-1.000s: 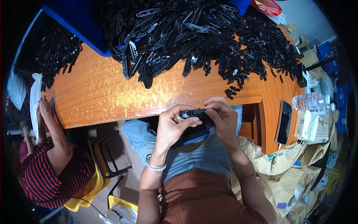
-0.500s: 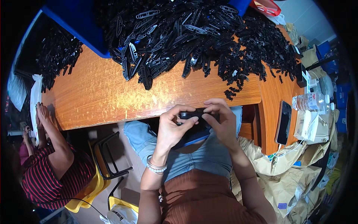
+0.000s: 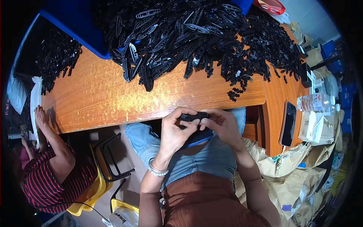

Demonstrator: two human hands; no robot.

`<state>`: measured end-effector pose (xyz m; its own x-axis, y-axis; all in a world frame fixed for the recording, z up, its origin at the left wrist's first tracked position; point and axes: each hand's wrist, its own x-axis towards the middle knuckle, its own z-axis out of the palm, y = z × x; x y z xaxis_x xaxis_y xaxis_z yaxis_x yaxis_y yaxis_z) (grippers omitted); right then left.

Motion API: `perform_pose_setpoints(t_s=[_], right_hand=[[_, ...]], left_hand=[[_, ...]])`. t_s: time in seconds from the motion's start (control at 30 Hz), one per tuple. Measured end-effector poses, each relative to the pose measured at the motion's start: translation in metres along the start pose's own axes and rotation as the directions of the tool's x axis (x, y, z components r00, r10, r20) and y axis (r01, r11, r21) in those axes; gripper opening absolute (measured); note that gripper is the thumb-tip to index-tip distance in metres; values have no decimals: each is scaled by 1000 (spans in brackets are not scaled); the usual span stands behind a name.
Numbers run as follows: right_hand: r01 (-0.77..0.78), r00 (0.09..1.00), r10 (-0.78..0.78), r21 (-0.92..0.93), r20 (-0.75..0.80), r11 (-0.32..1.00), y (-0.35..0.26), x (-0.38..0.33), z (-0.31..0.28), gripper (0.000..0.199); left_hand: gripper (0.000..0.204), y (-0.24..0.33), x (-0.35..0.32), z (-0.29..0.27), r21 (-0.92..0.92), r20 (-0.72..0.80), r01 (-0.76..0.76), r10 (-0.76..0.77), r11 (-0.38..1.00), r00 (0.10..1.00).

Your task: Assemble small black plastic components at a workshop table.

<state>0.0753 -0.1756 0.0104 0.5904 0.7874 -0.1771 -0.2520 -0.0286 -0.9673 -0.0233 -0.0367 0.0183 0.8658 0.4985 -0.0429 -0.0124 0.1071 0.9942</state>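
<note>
A wooden table (image 3: 124, 90) is the best landmark here, and all places are told from it. Just at the near edge of the table, on the person's side, a small black plastic part (image 3: 194, 116) is held between the two hands; whether it touches the table edge, I cannot tell. The left hand (image 3: 174, 126) has its thumb and bent index finger closed upon the left portion of the part. The right hand (image 3: 224, 126) pinches the right end, with the thumb against the near side (its other fingers are partly hidden behind).

Below the near edge of the table, over the person's lap, a blue object (image 3: 197, 140) is seen in part under the hands. On the far side of the table lies a big heap of long black pieces (image 3: 166, 41), and to the right it passes into smaller wavy black pieces (image 3: 261, 49). A blue bin (image 3: 79, 28) is at the table's far left. On the right portion of the table lies a phone (image 3: 288, 124), and a clear bottle (image 3: 314, 103) is near its right edge. At the table's left end is a co-worker's hand (image 3: 41, 118).
</note>
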Motion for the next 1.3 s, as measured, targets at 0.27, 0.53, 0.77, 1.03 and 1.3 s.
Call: perform_pose_setpoints(t_s=[0.27, 0.53, 0.77, 1.03, 1.3], right_hand=[[-12, 999, 12, -5, -39, 1000, -7, -1, 3, 26], [129, 960, -19, -379, 280, 916, -15, 17, -32, 15], [-42, 799, -562, -951, -216, 307, -26, 104, -18, 25], [14, 839, -516, -941, -172, 337, -7, 72, -13, 27], [176, 966, -158, 73, -202, 982, -17, 36, -1, 18]], left_hand=[[16, -3, 4, -5, -64, 63, 113, -109, 992, 992], [18, 11, 46, -24, 436, 170, -47, -31, 899, 985], [30, -10, 123, 8, 877, 52, -277, 496, 392, 867], [18, -4, 58, -17, 114, -24, 17, -14, 993, 1000], [25, -1, 24, -23, -114, -2, -47, 47, 992, 999]])
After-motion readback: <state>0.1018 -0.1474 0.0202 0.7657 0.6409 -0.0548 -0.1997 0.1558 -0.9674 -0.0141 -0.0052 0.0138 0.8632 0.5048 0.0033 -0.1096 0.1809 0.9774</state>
